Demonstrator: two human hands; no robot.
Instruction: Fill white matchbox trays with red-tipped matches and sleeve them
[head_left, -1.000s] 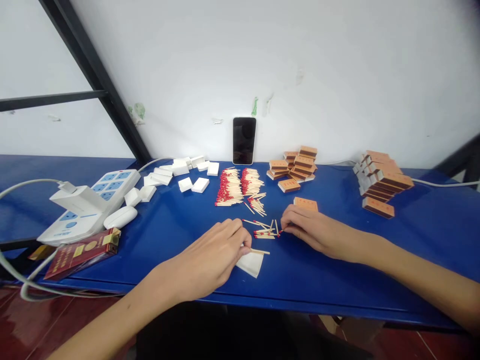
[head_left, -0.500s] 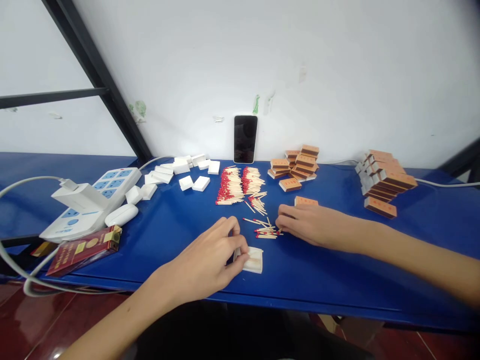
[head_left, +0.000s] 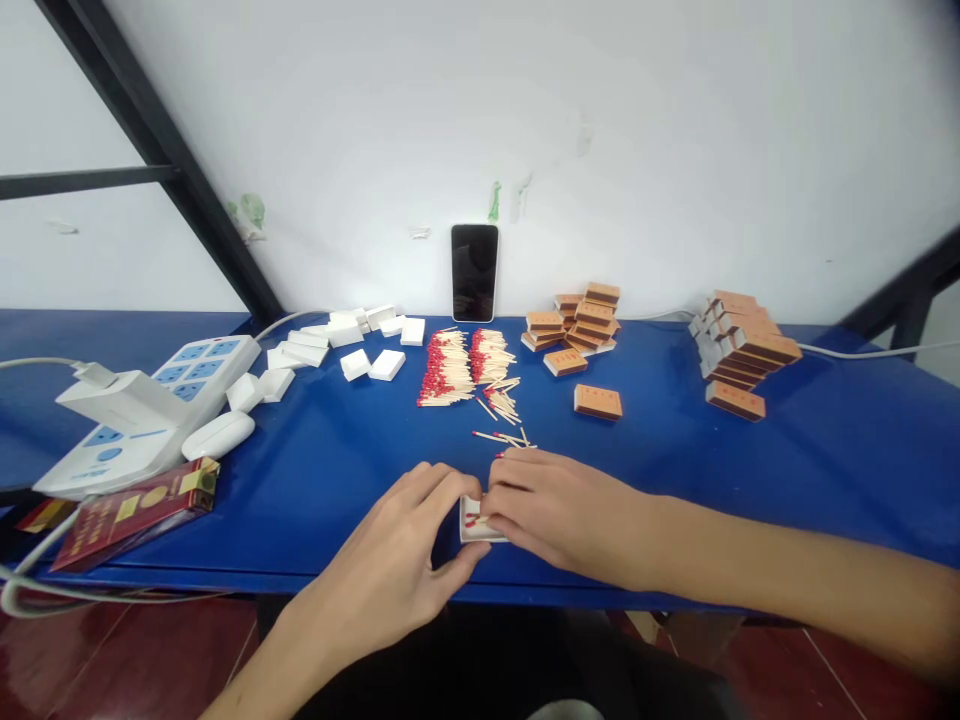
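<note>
A small white matchbox tray [head_left: 478, 536] lies near the front edge of the blue table, partly covered by my hands. My left hand [head_left: 409, 545] holds its left end, thumb at the near side and fingers at the far side. From the right, my right hand [head_left: 559, 505] reaches over the tray with fingers pinched on a few red-tipped matches [head_left: 472, 520], whose heads point left inside it. Just beyond, loose matches [head_left: 499, 437] lie on the table. Farther back are two neat heaps of matches, the left heap [head_left: 448, 370] and the right heap [head_left: 491, 357].
Several white trays [head_left: 386, 365] are scattered back left. One orange matchbox sleeve [head_left: 598, 402] lies right of the matches, before a pile of matchboxes [head_left: 592, 315]; another stack [head_left: 746, 345] stands far right. A phone [head_left: 474, 272] leans on the wall. A power strip [head_left: 195, 370] and red packet [head_left: 135, 510] sit left.
My right hand has moved left from the loose matches to the tray, bringing matches into it. My left hand's thumb and fingers have spread around the tray's end. The view has shifted slightly.
</note>
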